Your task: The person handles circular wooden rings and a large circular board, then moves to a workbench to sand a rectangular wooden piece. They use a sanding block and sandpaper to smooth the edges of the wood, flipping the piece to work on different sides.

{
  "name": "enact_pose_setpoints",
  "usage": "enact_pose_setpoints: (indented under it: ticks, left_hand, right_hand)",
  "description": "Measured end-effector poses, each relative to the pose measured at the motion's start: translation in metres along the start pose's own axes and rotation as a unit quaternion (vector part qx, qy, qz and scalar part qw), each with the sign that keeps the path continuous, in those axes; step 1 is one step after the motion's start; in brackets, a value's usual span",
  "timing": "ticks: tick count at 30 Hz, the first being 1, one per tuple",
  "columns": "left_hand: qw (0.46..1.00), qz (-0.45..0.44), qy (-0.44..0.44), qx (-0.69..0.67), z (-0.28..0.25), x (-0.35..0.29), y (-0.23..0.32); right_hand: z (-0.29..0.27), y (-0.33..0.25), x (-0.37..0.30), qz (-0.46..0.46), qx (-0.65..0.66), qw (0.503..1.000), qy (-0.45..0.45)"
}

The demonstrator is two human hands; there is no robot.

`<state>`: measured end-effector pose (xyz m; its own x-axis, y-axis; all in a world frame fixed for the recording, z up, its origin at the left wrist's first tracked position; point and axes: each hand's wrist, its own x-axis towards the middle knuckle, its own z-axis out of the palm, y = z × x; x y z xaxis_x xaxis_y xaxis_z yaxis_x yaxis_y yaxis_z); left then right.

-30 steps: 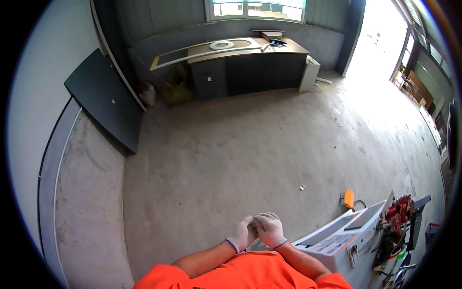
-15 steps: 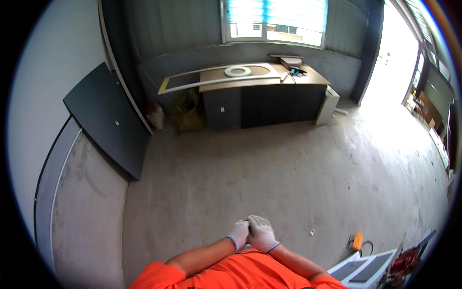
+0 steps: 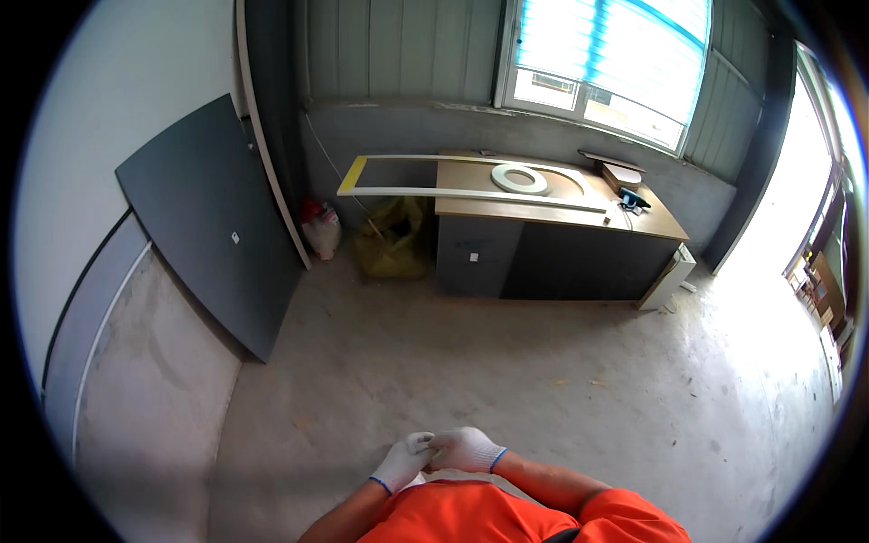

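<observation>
My left hand (image 3: pixel 404 460) and my right hand (image 3: pixel 468 449) meet low in front of my orange shirt. Both wear white knitted gloves with blue cuff edges. The fingers are closed and touch each other at the tips. Whatever lies between them, if anything, is too small or hidden to make out. A small pale patch shows just below the left fingers, against the shirt.
A desk (image 3: pixel 561 217) stands at the far wall, with a long white frame (image 3: pixel 398 192) and a white ring (image 3: pixel 518 179) on top. Beside it sit a yellow sack (image 3: pixel 391 249) and a white bag (image 3: pixel 321 233). A dark panel (image 3: pixel 208 226) leans at left; a bright doorway (image 3: pixel 769 190) opens at right.
The view has swung right and nearer the desk, and the equipment at lower right has left it. My hands stay together, shifted left in the picture, the right now more sideways.
</observation>
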<state>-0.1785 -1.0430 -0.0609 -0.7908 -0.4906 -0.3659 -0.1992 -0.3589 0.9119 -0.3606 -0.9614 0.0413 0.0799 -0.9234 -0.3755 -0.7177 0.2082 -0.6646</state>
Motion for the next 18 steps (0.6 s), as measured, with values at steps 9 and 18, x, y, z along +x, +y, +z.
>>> enact_pose_setpoints:
  ticks: [9, 18]
  left_hand:
    - [0.986, -0.107, -0.026, -0.128, -0.13, 0.141, 0.132]
    - [0.975, -0.212, -0.011, -0.064, -0.241, 0.334, 0.222]
  right_hand:
    - [-0.086, 0.017, 0.194, -0.001, -0.004, 0.977, 0.213]
    - [-0.204, 0.064, 0.381, -0.11, -0.117, 0.971, 0.175]
